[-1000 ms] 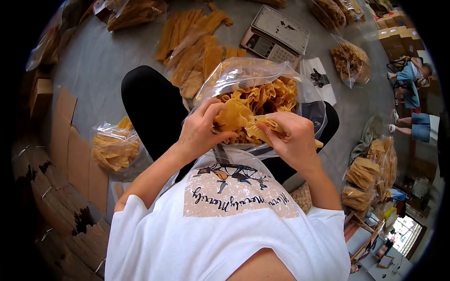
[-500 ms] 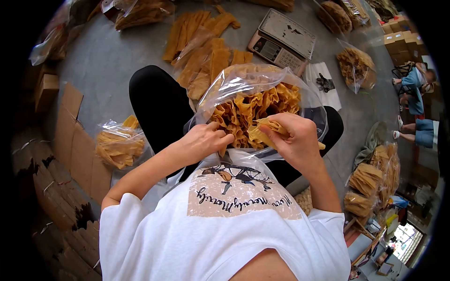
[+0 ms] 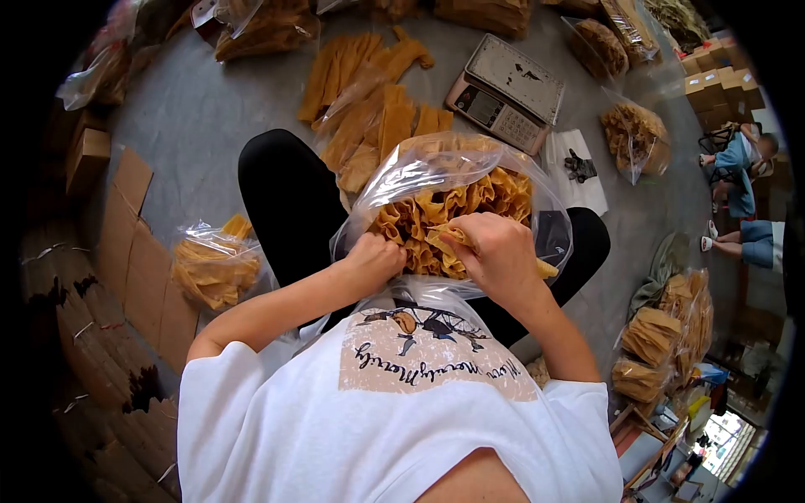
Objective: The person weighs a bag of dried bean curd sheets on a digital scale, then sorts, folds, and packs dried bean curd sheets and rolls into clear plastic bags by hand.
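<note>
Take the bag (image 3: 490, 155) as the middle of the dial, with twelve pointing away from you. It sits in your lap between your knees, clear and open, with ruffled yellow sheets (image 3: 457, 205) packed inside.

Your right hand (image 3: 501, 249) is between four and five o'clock, its grip clenched on a sheet (image 3: 547, 269), one end poking out beyond your palm. Your left hand (image 3: 376, 258) is at eight o'clock against the contents' edge, fingers curled in; you cover its fingertips, so I cannot tell what that grip has, if anything.

On the floor (image 3: 201, 159), flat strips (image 3: 394, 121) lie at eleven o'clock and a scale (image 3: 507, 92) at one. A filled bag of curls (image 3: 635, 138) lies past two o'clock, stacked packs (image 3: 650, 335) at four, and a loose-mouthed pack (image 3: 216, 272) between eight and nine. Two other people (image 3: 738, 189) are far off, around three.
</note>
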Demonstrator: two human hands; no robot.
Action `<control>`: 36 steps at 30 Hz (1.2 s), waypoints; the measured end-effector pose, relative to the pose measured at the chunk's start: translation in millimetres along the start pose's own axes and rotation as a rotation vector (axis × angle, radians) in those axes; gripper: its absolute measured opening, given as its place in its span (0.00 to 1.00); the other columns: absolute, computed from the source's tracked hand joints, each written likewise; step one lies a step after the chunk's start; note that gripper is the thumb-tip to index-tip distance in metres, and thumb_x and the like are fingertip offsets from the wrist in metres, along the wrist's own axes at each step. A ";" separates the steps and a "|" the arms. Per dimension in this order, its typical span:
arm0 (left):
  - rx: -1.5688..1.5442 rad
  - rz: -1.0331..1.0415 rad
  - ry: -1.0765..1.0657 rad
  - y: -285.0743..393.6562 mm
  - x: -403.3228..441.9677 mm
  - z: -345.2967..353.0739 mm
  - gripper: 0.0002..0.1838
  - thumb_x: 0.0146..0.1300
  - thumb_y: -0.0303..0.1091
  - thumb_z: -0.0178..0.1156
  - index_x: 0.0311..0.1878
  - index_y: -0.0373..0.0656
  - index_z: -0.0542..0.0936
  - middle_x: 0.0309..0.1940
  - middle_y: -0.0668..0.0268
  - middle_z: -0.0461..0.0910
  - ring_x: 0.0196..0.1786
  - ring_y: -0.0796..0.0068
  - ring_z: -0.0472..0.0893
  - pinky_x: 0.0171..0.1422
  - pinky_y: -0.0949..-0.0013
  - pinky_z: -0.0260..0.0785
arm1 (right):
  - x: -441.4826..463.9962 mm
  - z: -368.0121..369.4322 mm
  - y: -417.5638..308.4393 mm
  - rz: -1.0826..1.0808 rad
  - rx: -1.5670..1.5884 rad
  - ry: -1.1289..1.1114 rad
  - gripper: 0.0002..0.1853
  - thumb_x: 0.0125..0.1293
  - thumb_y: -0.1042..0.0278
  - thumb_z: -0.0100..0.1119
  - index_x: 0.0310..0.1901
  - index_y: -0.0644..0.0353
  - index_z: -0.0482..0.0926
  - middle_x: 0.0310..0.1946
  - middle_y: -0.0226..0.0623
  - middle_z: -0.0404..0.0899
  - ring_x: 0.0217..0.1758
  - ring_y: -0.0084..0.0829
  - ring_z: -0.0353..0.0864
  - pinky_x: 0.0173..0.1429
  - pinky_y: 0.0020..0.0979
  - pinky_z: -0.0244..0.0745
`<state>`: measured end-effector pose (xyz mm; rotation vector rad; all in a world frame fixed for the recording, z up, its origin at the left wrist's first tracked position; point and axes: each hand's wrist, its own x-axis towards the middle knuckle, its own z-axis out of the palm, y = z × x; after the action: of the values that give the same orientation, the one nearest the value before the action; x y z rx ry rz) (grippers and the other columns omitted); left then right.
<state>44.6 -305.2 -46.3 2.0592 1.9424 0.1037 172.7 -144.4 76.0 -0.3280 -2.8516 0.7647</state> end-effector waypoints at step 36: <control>-0.397 -0.344 0.975 17.6 -28.6 -75.2 0.30 0.48 0.20 0.65 0.58 0.39 0.71 0.54 0.49 0.67 0.58 0.49 0.68 0.55 0.61 0.69 | 112.0 21.2 -64.2 -0.515 0.092 0.439 0.20 0.55 0.61 0.65 0.48 0.59 0.73 0.55 0.44 0.72 0.63 0.44 0.67 0.67 0.43 0.58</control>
<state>39.7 -321.0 34.4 1.4662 2.4465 1.5043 49.7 -180.1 102.6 0.2232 -2.3224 0.6184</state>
